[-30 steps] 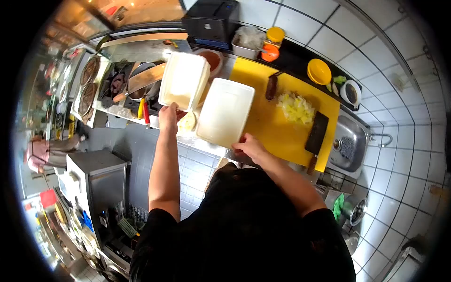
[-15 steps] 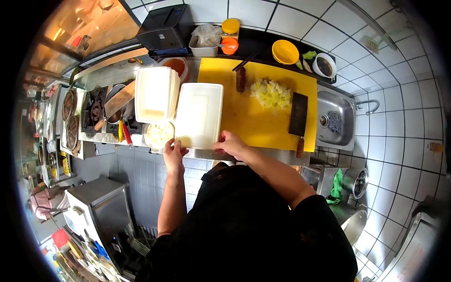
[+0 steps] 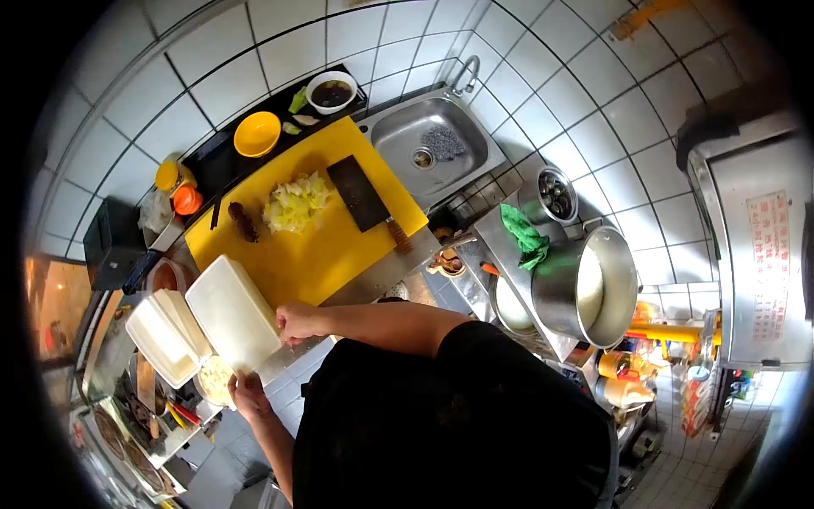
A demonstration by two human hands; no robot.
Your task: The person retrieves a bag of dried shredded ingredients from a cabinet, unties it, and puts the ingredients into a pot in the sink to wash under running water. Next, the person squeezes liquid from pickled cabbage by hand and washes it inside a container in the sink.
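A closed white rectangular container (image 3: pixel 231 312) lies at the left edge of the yellow cutting board (image 3: pixel 314 270). My left hand (image 3: pixel 249 395) has its fingertips at the container's near corner. At its right corner, the fingers of my right hand (image 3: pixel 298 324) are pinched on the edge. Left of it sits an open white container (image 3: pixel 161 337), and a bowl of pale pieces (image 3: pixel 215 380) is beside my left hand. On the board are chopped pale green vegetables (image 3: pixel 297 204), a dark sausage-like piece (image 3: pixel 243 222) and a cleaver (image 3: pixel 359 195).
A metal sink (image 3: pixel 432 144) is beyond the board. Along the wall are a yellow bowl (image 3: pixel 257 134) and a white bowl of dark liquid (image 3: pixel 331 92). A large pot (image 3: pixel 585 284) and a green cloth (image 3: pixel 525 236) are at the right. The stove (image 3: pixel 136 407) is at the lower left.
The view has swung to the right, bringing the large pot into sight. My left hand has moved from the open container to the closed one's corner. The bowl of pale pieces shows beside it.
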